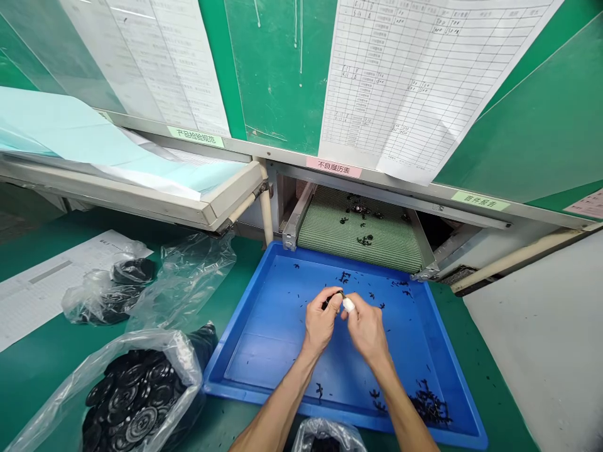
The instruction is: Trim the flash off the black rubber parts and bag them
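Over the middle of a blue tray [264, 351], my left hand [321, 319] pinches a small black part [326, 302] between thumb and fingers. My right hand [368, 328] meets it at the fingertips, also closed on that part. A white wrap [348, 305] covers the tip of one right-hand digit. The fingers hide most of the part, so its full shape cannot be made out. Black branched scraps [429, 405] are heaped in the tray's near right corner, with smaller bits scattered across its floor.
Left of the tray stands an open clear bag of ridged black discs [136, 395]; smaller bags [113, 295] lie behind. Another bag [327, 436] sits at the near edge. A green conveyor belt [360, 232] carrying black parts ends at the tray's far side. A paper-laden shelf [211, 210] overhangs left.
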Available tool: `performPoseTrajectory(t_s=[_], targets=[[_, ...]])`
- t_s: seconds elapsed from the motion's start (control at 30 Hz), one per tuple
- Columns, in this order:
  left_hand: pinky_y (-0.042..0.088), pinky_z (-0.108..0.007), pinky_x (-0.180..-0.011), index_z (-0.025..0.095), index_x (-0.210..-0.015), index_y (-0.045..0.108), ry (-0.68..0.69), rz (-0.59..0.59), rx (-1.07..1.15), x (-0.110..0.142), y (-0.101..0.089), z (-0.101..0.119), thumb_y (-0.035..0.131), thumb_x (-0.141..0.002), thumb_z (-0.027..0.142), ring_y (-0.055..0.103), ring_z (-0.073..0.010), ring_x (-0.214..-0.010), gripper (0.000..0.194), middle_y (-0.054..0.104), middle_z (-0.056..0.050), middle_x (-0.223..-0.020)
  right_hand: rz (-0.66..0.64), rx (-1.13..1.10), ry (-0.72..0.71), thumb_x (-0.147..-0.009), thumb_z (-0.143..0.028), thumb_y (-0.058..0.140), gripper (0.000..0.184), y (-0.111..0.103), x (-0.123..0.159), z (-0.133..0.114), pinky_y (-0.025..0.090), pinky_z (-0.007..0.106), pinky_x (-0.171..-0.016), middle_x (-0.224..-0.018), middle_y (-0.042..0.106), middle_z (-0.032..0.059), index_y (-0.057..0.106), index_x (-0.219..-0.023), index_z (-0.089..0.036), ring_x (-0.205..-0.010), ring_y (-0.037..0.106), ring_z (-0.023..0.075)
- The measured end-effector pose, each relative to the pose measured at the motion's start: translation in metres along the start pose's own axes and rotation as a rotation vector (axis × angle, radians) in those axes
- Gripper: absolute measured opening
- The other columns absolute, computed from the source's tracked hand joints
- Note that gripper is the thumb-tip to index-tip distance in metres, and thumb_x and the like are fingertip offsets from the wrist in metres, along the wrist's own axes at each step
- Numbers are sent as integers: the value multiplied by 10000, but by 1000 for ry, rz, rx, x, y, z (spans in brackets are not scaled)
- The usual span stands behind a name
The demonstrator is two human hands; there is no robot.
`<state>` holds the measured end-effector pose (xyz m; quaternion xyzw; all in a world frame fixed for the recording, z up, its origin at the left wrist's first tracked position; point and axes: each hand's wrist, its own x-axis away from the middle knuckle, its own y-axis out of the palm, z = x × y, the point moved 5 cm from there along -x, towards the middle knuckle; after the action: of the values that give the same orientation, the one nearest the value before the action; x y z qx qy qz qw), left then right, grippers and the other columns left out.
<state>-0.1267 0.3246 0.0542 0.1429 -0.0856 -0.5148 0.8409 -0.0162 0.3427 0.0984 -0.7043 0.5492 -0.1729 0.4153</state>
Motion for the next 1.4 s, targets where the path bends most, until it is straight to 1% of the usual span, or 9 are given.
performPoseTrajectory(t_s=[0.1,0.23,0.47,0.6,0.73,0.9,1.13,1.27,1.4], targets=[[387,-222,-569,174,-848,731,15,0,-35,0,-1,-1,687,-720,361,493,-120,-580,231,610,-16,-637,-84,-242,100,-857,-248,328,311,14,-9,18,302,206,-447,-579,613,0,613,-755,-178,-421,431,99],[321,-190,-471,146,-879,692,-93,-40,80,-2,2,-8,680,-731,381,427,-82,-516,278,555,2,-599,-44,-207,135,-818,-242,348,300,14,-20,45,322,214,-437,-558,622,-1,636,-797,-160,-407,437,112],[293,-142,-396,120,-863,618,-396,-75,510,-5,11,-20,709,-696,250,502,-69,-582,231,649,-85,-854,200,14,65,-769,-146,411,374,-61,-93,62,389,325,-829,-1048,624,99,646,-1058,-171,-938,548,218],[317,-133,-383,97,-925,635,-448,-35,593,-6,8,-25,680,-688,165,508,-67,-569,251,640,-78,-806,154,35,13,-704,-62,442,438,-77,-148,62,381,299,-832,-1026,618,82,671,-1050,-203,-927,556,209],[364,-133,-399,98,-803,633,-466,8,681,-8,4,-24,693,-699,219,543,-81,-611,170,622,-71,-814,83,-7,-1,-649,-46,478,341,-78,-170,66,388,278,-778,-905,655,61,713,-848,-191,-847,573,191],[281,-117,-351,120,-767,615,-422,2,638,-6,5,-16,712,-713,395,495,-56,-565,297,568,-29,-745,38,-142,43,-719,-191,502,293,-73,-133,63,411,261,-649,-866,676,59,687,-943,-152,-740,580,165],[212,-141,-366,95,-969,662,-327,-121,489,1,18,-11,745,-678,397,435,-40,-533,427,595,-54,-768,-61,-464,134,-729,-291,567,265,-18,-38,27,312,212,-445,-694,579,-7,684,-931,-167,-455,370,71],[205,-150,-377,90,-968,660,-350,-131,499,2,15,-17,778,-648,351,405,-46,-492,429,525,4,-574,23,-358,-24,-786,-247,510,223,-11,-19,8,395,230,-531,-861,587,28,677,-921,-189,-544,443,92],[213,-138,-374,102,-938,667,-369,-114,556,1,12,-20,790,-639,293,414,-26,-494,376,594,-29,-686,-31,-189,-157,-818,-159,425,324,-12,-15,1,463,288,-742,-991,581,56,626,-1067,-211,-802,554,153]])
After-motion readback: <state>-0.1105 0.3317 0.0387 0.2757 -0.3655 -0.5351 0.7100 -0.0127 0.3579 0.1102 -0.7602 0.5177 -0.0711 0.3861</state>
